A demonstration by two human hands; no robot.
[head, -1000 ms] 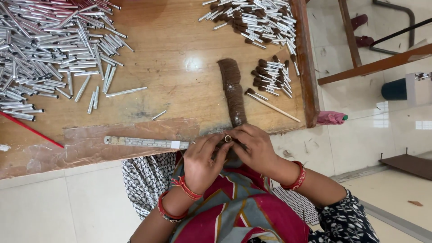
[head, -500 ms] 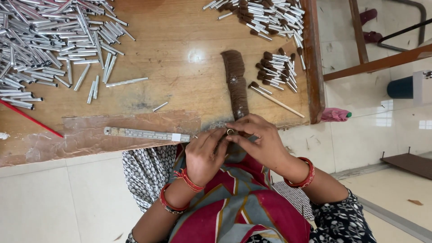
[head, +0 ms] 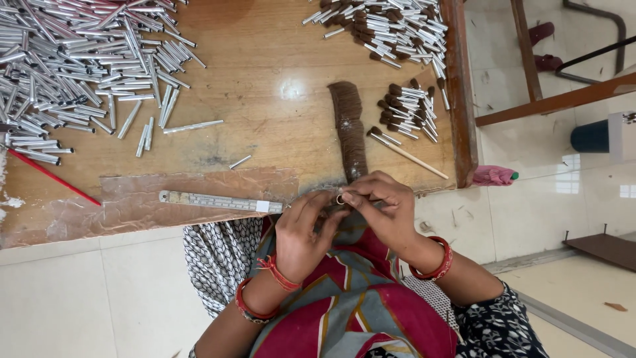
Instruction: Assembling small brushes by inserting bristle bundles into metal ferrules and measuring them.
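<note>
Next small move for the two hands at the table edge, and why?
Probably press the brown hair tuft further into the metal tube. Both the left hand and right hand pinch the tube's open end at the strip's near tip; seating depth is hidden.

The counter (head: 265, 73) is brown wood with a raised wooden edge (head: 462, 93) along one side. A bright spot of light (head: 293, 87) shines on its top. The floor (head: 99, 298) has big, pale, shiny tiles. Past the counter, a brown wooden bar (head: 556, 101) slants across. A dark bent metal pipe (head: 599, 40) is near it. A dark blue round tub (head: 589, 136) sits on the floor. Small squares of window light (head: 570, 182) glow on the tiles. A low, dark brown board (head: 606, 248) lies farther off.
</note>
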